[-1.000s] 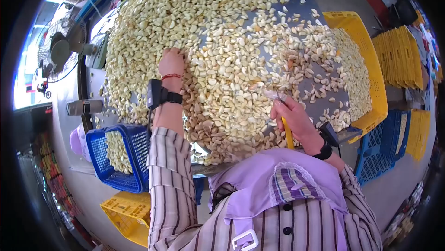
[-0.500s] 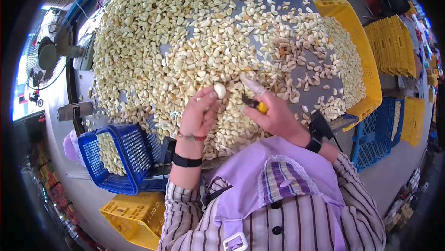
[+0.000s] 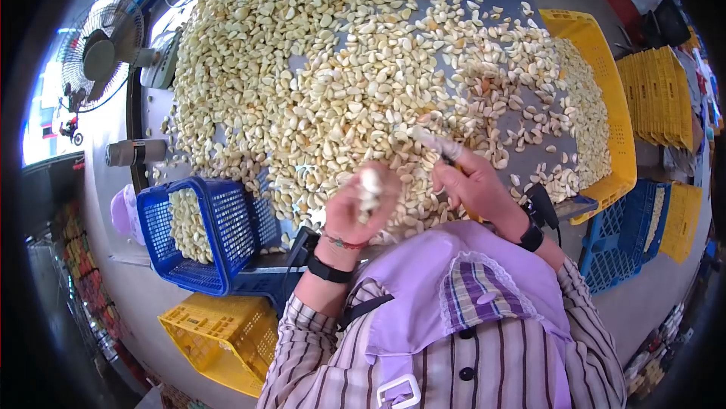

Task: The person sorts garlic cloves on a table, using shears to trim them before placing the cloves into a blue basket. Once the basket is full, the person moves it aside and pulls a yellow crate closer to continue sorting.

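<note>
Peeled garlic cloves [image 3: 370, 184] lie in the curled fingers of my left hand [image 3: 352, 209], slightly blurred, palm up above the heap. My right hand [image 3: 476, 186] is closed just to the right, its index finger wrapped in a pale covering and pointing at the heap. It grips a small yellow-handled knife, now mostly hidden by the fingers. Beneath and beyond both hands spreads a big pile of garlic cloves [image 3: 333, 99] on a grey table [image 3: 529, 110].
A blue basket [image 3: 227, 239] with cloves stands tilted at the left table edge, a yellow crate [image 3: 219, 333] below it. A yellow crate [image 3: 622, 137] of cloves sits at the right, with blue crates [image 3: 616, 227] lower down. A fan [image 3: 106, 54] stands at far left.
My left hand has turned palm up and drawn back toward me, with cloves showing in it. My right hand has tilted, hiding most of the knife. The view has shifted slightly.
</note>
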